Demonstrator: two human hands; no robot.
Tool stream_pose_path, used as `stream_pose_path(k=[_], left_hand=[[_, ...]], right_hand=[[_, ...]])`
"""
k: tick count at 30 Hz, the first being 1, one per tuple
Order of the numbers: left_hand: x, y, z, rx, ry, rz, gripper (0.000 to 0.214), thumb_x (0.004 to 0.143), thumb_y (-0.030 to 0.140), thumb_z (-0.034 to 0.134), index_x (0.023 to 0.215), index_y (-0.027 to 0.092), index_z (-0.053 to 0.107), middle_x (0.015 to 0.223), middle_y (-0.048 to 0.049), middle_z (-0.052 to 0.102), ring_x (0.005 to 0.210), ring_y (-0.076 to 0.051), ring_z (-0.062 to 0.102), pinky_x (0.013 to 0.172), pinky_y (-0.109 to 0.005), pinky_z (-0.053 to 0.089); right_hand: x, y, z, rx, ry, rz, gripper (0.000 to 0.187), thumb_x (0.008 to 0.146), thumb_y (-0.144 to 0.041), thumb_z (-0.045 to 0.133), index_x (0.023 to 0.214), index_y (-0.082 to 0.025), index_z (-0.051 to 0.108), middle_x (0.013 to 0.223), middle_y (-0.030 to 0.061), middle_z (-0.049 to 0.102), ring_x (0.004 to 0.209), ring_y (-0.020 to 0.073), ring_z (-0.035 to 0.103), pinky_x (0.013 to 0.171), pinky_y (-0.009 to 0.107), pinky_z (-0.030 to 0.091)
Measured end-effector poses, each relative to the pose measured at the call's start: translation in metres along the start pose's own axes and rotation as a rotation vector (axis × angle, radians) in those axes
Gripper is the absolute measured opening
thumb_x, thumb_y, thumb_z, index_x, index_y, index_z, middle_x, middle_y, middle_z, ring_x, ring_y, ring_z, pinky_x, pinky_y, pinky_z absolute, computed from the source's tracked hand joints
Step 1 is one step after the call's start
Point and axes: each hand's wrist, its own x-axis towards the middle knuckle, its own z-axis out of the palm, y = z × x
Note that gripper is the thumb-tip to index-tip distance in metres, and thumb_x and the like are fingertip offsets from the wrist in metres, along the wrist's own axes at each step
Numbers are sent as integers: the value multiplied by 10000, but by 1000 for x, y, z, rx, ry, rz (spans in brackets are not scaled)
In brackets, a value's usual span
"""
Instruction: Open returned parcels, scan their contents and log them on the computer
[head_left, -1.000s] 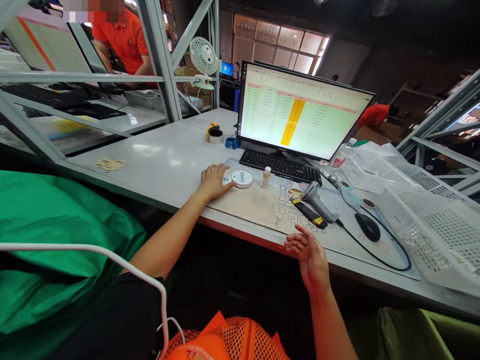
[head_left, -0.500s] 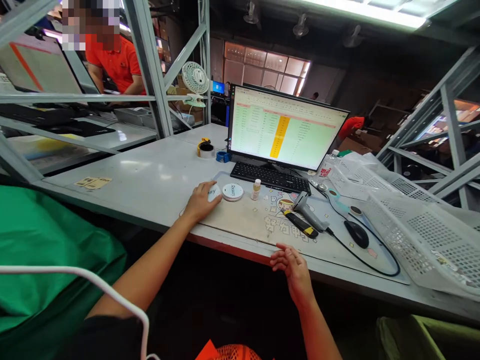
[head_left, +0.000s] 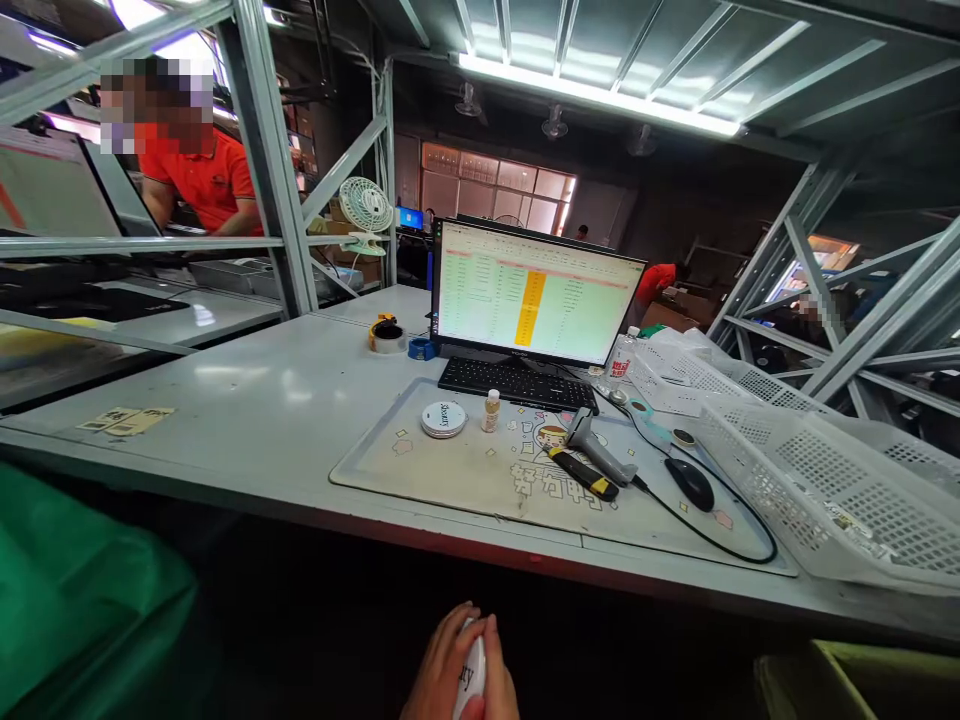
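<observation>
Below the table's front edge, at the bottom of the view, both my hands are pressed together around a white round case (head_left: 468, 676) with dark lettering. My left hand (head_left: 439, 665) wraps its left side and my right hand (head_left: 501, 680) covers its right side. Only the fingers and part of each hand show. A second white round case (head_left: 444, 418) lies flat on the desk mat (head_left: 465, 480), with a small bottle (head_left: 491, 410) standing just to its right.
On the mat lie a barcode scanner (head_left: 592, 450), a yellow-black knife (head_left: 581, 472), a mouse (head_left: 690, 483) and a keyboard (head_left: 517, 383) under a monitor (head_left: 532, 295). White mesh baskets (head_left: 817, 480) crowd the right. Tape rolls (head_left: 386, 335) sit behind. A person in orange (head_left: 195, 175) works far left.
My left hand has lifted one white round case off the mat and drawn it down below the table edge. My right hand has joined it there. The view has tilted upward.
</observation>
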Motion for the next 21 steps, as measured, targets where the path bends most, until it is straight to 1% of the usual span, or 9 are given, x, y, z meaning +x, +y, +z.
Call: stream_pose_path(k=[3, 5, 8, 10, 12, 15, 17, 19, 21], left_hand=[[-1, 20, 11, -333, 162, -422, 737, 995, 760, 441, 1504, 244, 573, 1616, -156, 531, 1515, -364, 496, 1270, -528, 425], [8, 45, 9, -483, 230, -611, 754, 1012, 774, 382, 1534, 249, 528, 1642, -126, 510, 1540, -319, 471, 1285, -479, 411], [33, 82, -6, -564, 249, -728, 694, 1022, 743, 412, 1487, 251, 562, 1600, -100, 559, 1526, -295, 488, 1278, -452, 412], [53, 102, -22, -630, 256, -789, 656, 959, 734, 562, 1389, 243, 631, 1505, -88, 637, 1456, -299, 551, 1230, -417, 455], [74, 119, -37, -736, 228, -861, 617, 876, 711, 693, 1257, 225, 688, 1311, -69, 730, 1277, -273, 660, 1097, -355, 538], [101, 139, -58, -946, -11, -1100, 535, 812, 665, 789, 1006, 174, 704, 912, -46, 734, 878, -208, 701, 776, -287, 582], [112, 149, -69, -1037, -206, -1165, 570, 801, 695, 802, 946, 154, 694, 821, -46, 697, 773, -187, 667, 681, -269, 554], [118, 157, -78, -1072, -332, -1081, 673, 827, 775, 747, 1078, 151, 709, 912, -71, 717, 825, -196, 682, 718, -277, 562], [118, 162, -83, -1059, -404, -917, 809, 854, 851, 655, 1326, 194, 655, 1111, -102, 722, 947, -224, 701, 803, -312, 577]], right_hand=[[3, 9, 7, -105, 39, -69, 755, 899, -850, 562, 1421, -320, 694, 1529, 68, 642, 1495, 395, 515, 1269, 608, 414], [9, 1, 9, -233, 61, -234, 668, 1026, -730, 437, 1511, -306, 616, 1558, 102, 611, 1449, 373, 572, 1184, 591, 521], [14, -26, 4, -427, 63, -604, 638, 1079, -639, 373, 1615, -310, 474, 1548, 150, 592, 1390, 359, 619, 1099, 565, 583], [16, -49, -5, -524, 29, -792, 666, 1072, -653, 385, 1635, -300, 423, 1511, 171, 588, 1341, 357, 638, 1057, 556, 599], [16, -71, -15, -582, -19, -945, 688, 1063, -667, 395, 1634, -284, 409, 1499, 184, 558, 1314, 353, 633, 1030, 553, 602], [19, -101, -28, -566, -98, -1152, 710, 1040, -665, 449, 1636, -283, 399, 1511, 188, 479, 1325, 349, 594, 1032, 555, 586], [21, -119, -35, -525, -158, -1236, 742, 1002, -658, 548, 1638, -307, 399, 1507, 179, 458, 1350, 362, 565, 1057, 574, 563], [21, -133, -39, -443, -208, -1257, 760, 977, -644, 608, 1636, -323, 406, 1486, 169, 469, 1368, 377, 549, 1083, 604, 539], [21, -145, -41, -332, -203, -1223, 714, 1001, -614, 580, 1628, -312, 421, 1479, 170, 474, 1372, 372, 547, 1086, 609, 535]])
